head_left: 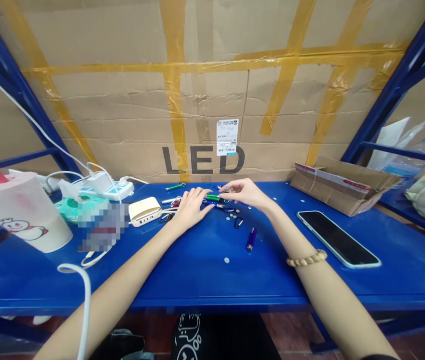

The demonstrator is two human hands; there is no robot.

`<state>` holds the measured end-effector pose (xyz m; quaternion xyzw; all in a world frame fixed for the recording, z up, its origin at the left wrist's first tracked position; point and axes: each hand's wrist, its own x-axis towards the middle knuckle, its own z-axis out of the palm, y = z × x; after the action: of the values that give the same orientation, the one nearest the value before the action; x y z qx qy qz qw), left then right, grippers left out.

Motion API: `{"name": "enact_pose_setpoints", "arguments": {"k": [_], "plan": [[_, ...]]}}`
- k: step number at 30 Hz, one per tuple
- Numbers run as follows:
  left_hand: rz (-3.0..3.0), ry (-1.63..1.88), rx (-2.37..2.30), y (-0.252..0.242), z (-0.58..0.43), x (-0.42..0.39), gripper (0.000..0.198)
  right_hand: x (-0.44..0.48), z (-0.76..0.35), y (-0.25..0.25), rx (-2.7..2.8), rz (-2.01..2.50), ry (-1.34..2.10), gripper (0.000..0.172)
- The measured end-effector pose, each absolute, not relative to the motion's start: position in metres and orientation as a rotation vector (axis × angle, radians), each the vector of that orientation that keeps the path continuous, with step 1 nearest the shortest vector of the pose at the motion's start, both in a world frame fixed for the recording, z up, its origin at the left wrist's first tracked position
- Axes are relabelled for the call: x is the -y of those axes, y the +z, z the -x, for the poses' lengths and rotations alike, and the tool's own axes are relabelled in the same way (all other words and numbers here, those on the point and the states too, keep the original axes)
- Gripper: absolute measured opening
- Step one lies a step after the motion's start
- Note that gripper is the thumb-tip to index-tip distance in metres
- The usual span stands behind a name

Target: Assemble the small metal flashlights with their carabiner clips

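Note:
My left hand (192, 207) lies over a pile of small tubes like mini flashlights, fingers spread and palm down. Beside its fingertips are a green tube (212, 198) and a blue tube (216, 205); others are partly hidden under it. Just to the right, my right hand (248, 193) has thumb and fingers brought together around something small I cannot make out. A small dark carabiner clip (238, 222) rests below that hand, near several small round discs. Closer to me lies a purple tube (251, 239). Another green tube (175, 186) lies behind the pile.
Left stand a drink cup (24, 215), a power strip (122, 189), a tissue pack (69, 209) and a cream charger (144, 212) with cables. A phone (338, 237) and an open cardboard box (343, 187) sit right. A big carton (204, 100) walls the back.

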<state>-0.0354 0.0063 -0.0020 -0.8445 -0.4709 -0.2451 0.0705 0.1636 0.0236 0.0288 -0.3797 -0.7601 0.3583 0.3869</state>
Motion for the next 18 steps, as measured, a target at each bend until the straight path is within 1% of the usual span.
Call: {"name": "enact_pose_setpoints", "arguments": {"k": [3, 6, 9, 15, 18], "plan": [[2.571, -0.88, 1.404, -0.002, 0.032, -0.005, 0.033, -0.019, -0.156, 0.03, 1.985, 0.895, 0.925, 0.034], [2.648, -1.052, 1.4, -0.003, 0.029, -0.005, 0.023, -0.012, -0.15, 0.033, 2.03, 0.843, 0.947, 0.034], [2.745, -1.305, 1.421, -0.001, 0.025, -0.005, 0.019, -0.009, -0.147, 0.037, 2.021, 0.863, 0.943, 0.036], [2.793, -2.12, 1.672, 0.003, 0.023, -0.004, 0.035, -0.014, -0.151, 0.037, 1.816, 1.012, 0.946, 0.035], [2.652, -2.284, 1.643, 0.004, 0.026, -0.005, 0.036, -0.018, -0.152, 0.034, 1.816, 1.015, 0.951, 0.035]]}}
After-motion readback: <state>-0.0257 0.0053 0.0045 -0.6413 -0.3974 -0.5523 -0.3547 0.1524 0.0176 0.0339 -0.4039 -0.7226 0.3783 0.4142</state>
